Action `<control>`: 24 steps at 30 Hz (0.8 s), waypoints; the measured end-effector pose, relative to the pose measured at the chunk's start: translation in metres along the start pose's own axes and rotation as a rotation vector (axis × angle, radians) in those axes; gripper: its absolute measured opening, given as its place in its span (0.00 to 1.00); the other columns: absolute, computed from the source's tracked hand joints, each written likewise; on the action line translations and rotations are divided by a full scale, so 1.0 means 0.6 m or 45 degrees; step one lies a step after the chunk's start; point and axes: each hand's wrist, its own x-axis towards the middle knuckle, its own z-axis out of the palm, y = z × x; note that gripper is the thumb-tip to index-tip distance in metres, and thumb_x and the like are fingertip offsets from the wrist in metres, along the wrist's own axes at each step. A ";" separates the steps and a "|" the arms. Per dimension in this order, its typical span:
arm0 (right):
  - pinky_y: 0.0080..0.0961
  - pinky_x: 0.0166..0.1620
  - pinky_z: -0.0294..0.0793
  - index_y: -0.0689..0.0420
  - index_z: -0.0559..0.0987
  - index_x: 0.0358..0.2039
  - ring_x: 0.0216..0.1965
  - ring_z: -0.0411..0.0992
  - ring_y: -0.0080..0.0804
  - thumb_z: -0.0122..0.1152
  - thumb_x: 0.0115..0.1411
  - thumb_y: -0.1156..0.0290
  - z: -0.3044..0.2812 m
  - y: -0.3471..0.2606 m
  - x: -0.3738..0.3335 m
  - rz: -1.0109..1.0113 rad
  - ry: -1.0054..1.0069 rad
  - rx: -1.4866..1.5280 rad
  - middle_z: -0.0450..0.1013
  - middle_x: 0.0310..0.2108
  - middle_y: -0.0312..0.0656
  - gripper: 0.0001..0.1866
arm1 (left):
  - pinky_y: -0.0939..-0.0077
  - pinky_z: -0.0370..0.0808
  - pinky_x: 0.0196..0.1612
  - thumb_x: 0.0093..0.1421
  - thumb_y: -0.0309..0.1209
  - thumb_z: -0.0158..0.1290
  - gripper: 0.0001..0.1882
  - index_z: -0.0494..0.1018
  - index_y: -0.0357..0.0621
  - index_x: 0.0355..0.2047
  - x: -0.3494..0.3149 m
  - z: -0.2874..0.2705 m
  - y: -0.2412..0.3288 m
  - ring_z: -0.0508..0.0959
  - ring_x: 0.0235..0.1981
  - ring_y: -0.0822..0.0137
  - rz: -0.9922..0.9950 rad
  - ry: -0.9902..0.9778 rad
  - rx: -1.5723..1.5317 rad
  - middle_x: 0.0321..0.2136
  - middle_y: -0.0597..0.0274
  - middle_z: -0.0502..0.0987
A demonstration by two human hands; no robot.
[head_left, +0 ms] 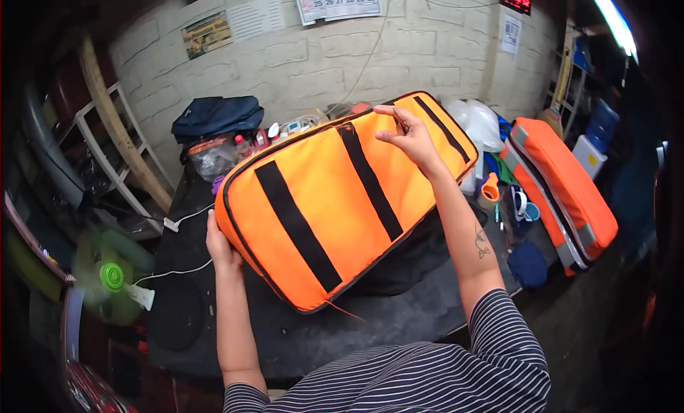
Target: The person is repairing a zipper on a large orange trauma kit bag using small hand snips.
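Orange bag (320,192) with black straps is tilted over black table (385,327). Its left end is braced by left hand (224,248); fingers partly hidden, grip can't be told. Right hand (410,138) is held half-curled at far edge, thumb and index parted; contents can't be told.

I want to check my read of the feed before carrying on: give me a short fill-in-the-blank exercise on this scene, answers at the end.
1. The left hand touches the large bag, whose main colour is ____.
2. The right hand is over that bag's face, whose wide bands are coloured ____.
3. The second bag lies to the person's ____ of the large one.
4. The fan hub is coloured ____.

Missing words: orange; black; right; green.
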 end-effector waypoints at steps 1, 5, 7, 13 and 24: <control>0.21 0.51 0.67 0.59 0.78 0.49 0.47 0.70 0.27 0.71 0.50 0.73 0.011 -0.002 0.009 -0.103 -0.020 0.011 0.73 0.47 0.39 0.24 | 0.71 0.78 0.43 0.71 0.46 0.35 0.25 0.74 0.38 0.42 -0.005 0.005 0.000 0.81 0.37 0.63 0.026 -0.034 0.022 0.40 0.57 0.80; 0.24 0.48 0.70 0.63 0.80 0.44 0.43 0.72 0.31 0.76 0.45 0.69 0.080 -0.004 0.034 -0.105 0.107 -0.224 0.72 0.40 0.41 0.25 | 0.75 0.77 0.37 0.72 0.46 0.31 0.27 0.74 0.37 0.40 -0.028 0.041 0.001 0.80 0.33 0.68 0.281 -0.175 0.192 0.35 0.59 0.80; 0.25 0.42 0.72 0.65 0.81 0.37 0.37 0.73 0.33 0.74 0.46 0.73 0.111 0.002 0.031 -0.149 0.349 -0.111 0.72 0.34 0.42 0.17 | 0.75 0.77 0.36 0.72 0.46 0.30 0.27 0.74 0.37 0.39 -0.037 0.052 0.003 0.80 0.31 0.70 0.340 -0.281 0.195 0.34 0.60 0.80; 0.15 0.23 0.59 0.57 0.77 0.27 0.18 0.61 0.18 0.61 0.62 0.70 0.118 0.023 0.016 -0.088 0.625 0.855 0.70 0.23 0.34 0.07 | 0.75 0.77 0.36 0.72 0.46 0.30 0.27 0.74 0.38 0.38 -0.042 0.064 0.006 0.80 0.32 0.69 0.229 -0.237 0.138 0.34 0.59 0.79; 0.17 0.16 0.44 0.54 0.71 0.29 0.13 0.45 0.13 0.51 0.68 0.64 -0.012 -0.034 -0.027 -0.030 0.304 1.000 0.52 0.14 0.25 0.11 | 0.73 0.78 0.40 0.72 0.46 0.30 0.27 0.73 0.37 0.42 -0.020 0.088 0.008 0.81 0.35 0.66 0.140 -0.404 0.057 0.38 0.55 0.79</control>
